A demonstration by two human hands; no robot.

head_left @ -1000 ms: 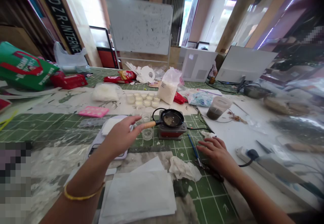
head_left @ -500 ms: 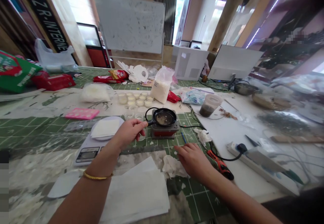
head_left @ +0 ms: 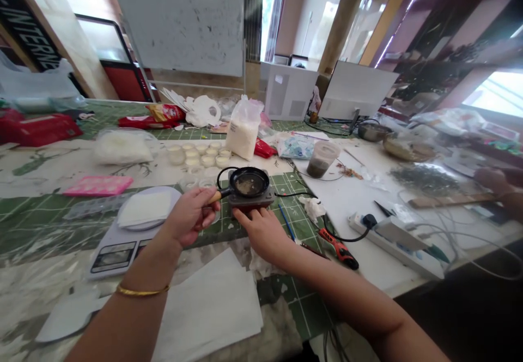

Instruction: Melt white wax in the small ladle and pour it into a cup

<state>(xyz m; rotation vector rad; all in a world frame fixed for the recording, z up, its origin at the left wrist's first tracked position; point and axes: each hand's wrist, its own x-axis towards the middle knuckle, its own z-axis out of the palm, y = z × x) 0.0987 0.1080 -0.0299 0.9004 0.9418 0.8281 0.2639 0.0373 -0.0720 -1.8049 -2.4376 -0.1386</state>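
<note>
My left hand (head_left: 195,215) is closed around the wooden handle (head_left: 220,194) of a small black frying pan (head_left: 261,175). The pan sits on a small electric hot plate (head_left: 261,198) with a red front and has some brownish bits in it. My right hand (head_left: 265,234) reaches to the hot plate's front, fingers apart and fingertips against it. Whether a knob is under them is hidden. Left of my left hand, a kitchen scale (head_left: 108,242) bears a stack of white sheets (head_left: 145,209). More white paper (head_left: 212,313) lies below my hands.
Several small filled cups (head_left: 207,161) and a bag of white granules (head_left: 244,133) stand behind the pan. A plastic cup of dark liquid (head_left: 321,161), a power strip (head_left: 400,247) and an orange-black tool (head_left: 339,248) are at right. Another person's hand (head_left: 496,182) is by a wooden strip.
My right hand has moved left from the mat to the hot plate's front. My left hand stays on the pan handle. The view has turned right, and another person's hand appears at the right edge.
</note>
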